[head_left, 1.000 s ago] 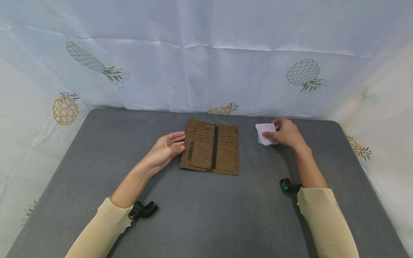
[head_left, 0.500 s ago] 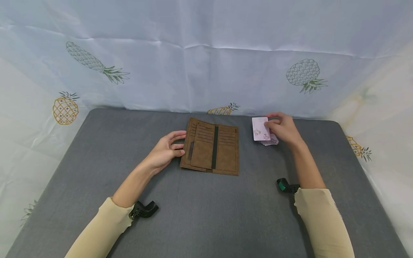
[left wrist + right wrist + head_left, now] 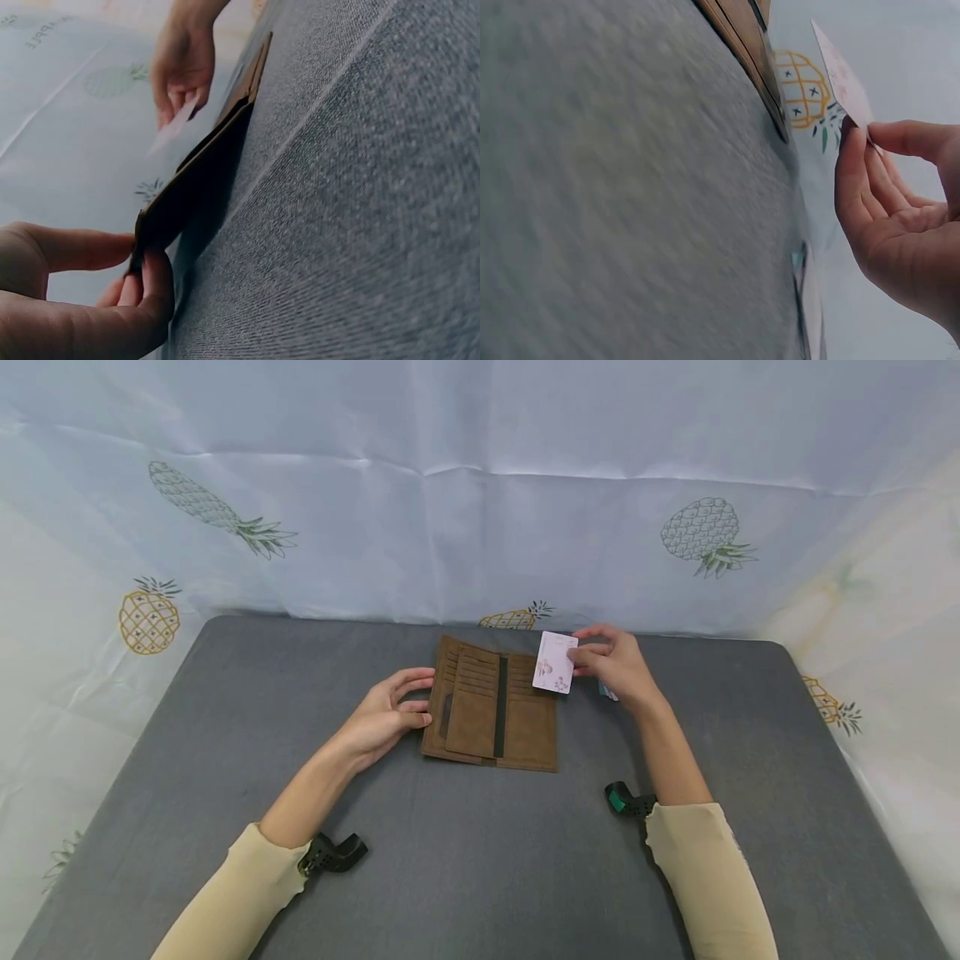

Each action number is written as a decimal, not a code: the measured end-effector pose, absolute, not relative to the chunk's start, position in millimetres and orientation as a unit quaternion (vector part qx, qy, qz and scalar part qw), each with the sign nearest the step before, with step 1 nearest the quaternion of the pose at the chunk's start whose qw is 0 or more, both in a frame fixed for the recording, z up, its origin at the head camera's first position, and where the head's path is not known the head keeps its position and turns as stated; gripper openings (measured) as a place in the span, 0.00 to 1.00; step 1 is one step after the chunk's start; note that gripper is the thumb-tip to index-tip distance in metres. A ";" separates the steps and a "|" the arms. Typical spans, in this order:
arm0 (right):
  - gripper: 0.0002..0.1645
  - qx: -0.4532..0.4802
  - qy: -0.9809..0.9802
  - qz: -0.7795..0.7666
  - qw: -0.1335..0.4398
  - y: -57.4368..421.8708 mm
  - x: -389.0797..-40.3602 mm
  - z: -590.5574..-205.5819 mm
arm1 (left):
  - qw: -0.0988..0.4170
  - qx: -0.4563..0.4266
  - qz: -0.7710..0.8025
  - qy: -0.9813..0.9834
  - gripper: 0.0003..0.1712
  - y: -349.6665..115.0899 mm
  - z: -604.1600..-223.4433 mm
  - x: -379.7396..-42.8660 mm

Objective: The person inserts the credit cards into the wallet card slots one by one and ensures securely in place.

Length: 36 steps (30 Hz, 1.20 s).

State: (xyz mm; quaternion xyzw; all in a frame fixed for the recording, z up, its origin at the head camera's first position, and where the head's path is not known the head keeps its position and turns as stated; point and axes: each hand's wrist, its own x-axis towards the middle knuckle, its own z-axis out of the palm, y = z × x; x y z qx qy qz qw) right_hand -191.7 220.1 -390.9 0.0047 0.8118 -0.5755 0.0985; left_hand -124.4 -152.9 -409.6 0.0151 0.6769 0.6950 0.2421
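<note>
A brown wallet [image 3: 471, 722] lies unfolded on the grey table, with rows of card slots on both sides and a dark band down its middle. My left hand [image 3: 382, 718] pinches its left edge between thumb and fingers; the left wrist view shows that edge [image 3: 161, 214] lifted off the cloth. Between thumb and fingers, my right hand [image 3: 615, 667] holds a pale pink card [image 3: 553, 664] with a floral print, above the wallet's upper right corner. Behind the right hand, the remaining cards [image 3: 608, 692] are mostly hidden in the head view; the right wrist view shows this stack [image 3: 810, 307] on the table.
The grey table [image 3: 480, 868] reaches back to a white curtain [image 3: 420, 543] printed with pineapples. Each wrist wears a black camera mount, the left mount [image 3: 333, 853] and the right mount [image 3: 630, 800] both low over the table.
My right hand has picked one card off the stack and carried it left to the wallet's upper right. The left hand stays at the wallet's left edge.
</note>
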 end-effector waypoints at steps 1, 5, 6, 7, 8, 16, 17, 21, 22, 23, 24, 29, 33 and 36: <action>0.26 0.005 0.810 -0.578 0.099 218.6 -191.1 -391.9 | 0.242 0.015 0.696 0.676 0.44 -152.0 -409.7 -124.0; 0.24 0.003 0.804 -0.586 0.101 216.5 -188.5 -394.5 | 0.243 0.017 0.699 0.672 0.44 -148.2 -409.2 -122.8; 0.24 0.003 0.803 -0.587 0.102 216.2 -188.1 -394.7 | 0.243 0.019 0.700 0.671 0.44 -147.4 -409.1 -122.6; 0.24 0.003 0.803 -0.587 0.103 216.0 -187.7 -394.9 | 0.243 0.020 0.701 0.671 0.44 -146.7 -409.2 -122.4; 0.24 0.002 0.802 -0.588 0.104 215.7 -187.5 -395.0 | 0.244 0.022 0.700 0.671 0.44 -146.2 -409.5 -122.2; 0.25 -0.010 0.803 -0.583 0.122 211.8 -188.8 -395.7 | 0.243 0.023 0.700 0.671 0.43 -149.7 -410.8 -120.1; 0.25 -0.011 0.803 -0.583 0.122 211.7 -189.0 -395.9 | 0.242 0.024 0.701 0.670 0.43 -150.0 -410.9 -120.1; 0.24 -0.014 0.804 -0.581 0.125 212.0 -187.6 -395.9 | 0.244 0.025 0.703 0.668 0.43 -148.4 -412.2 -120.3; 0.24 -0.014 0.805 -0.579 0.127 211.8 -186.9 -396.0 | 0.245 0.026 0.703 0.667 0.43 -148.0 -412.5 -120.1; 0.24 -0.013 0.807 -0.576 0.128 211.7 -186.1 -396.1 | 0.247 0.026 0.703 0.666 0.43 -147.5 -412.9 -120.0; 0.24 -0.012 0.809 -0.574 0.129 211.5 -185.3 -396.3 | 0.248 0.026 0.703 0.666 0.43 -147.0 -413.1 -119.8; 0.23 -0.013 0.816 -0.563 0.128 210.0 -184.1 -397.7 | 0.245 0.026 0.706 0.664 0.43 -146.5 -414.1 -119.6; 0.23 -0.021 0.818 -0.560 0.127 207.2 -185.6 -398.5 | 0.242 0.023 0.708 0.663 0.43 -147.4 -416.1 -120.2; 0.23 -0.026 0.820 -0.558 0.127 204.6 -186.4 -398.6 | 0.244 0.021 0.708 0.662 0.43 -148.3 -416.9 -120.4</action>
